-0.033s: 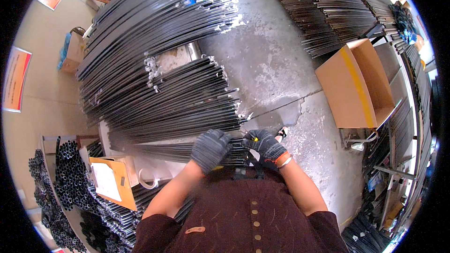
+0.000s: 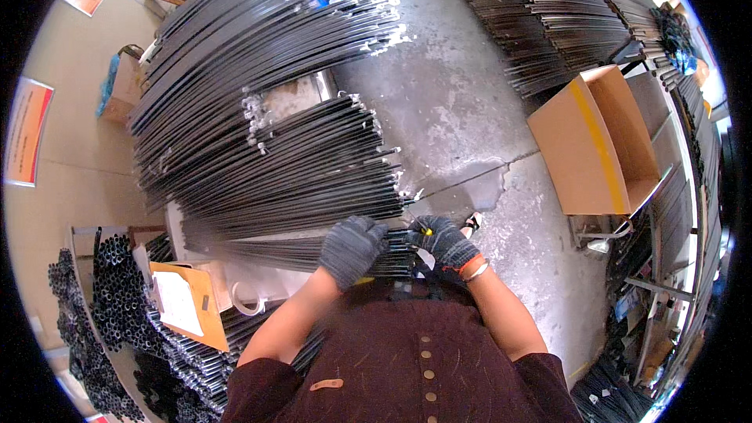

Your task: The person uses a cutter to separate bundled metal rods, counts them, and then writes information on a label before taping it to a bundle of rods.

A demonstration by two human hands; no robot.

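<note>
L hand [image 2: 352, 252] on top of near black rods [image 2: 274, 252], long axis approx. L–R under its fingers; grip hidden, can't tell. Rod ends [image 2: 401, 262] btwn both hands' fingers, R hand [image 2: 445, 244] nearer, its fingers apparently pinched on sm. yellow item [image 2: 425, 232].
</note>
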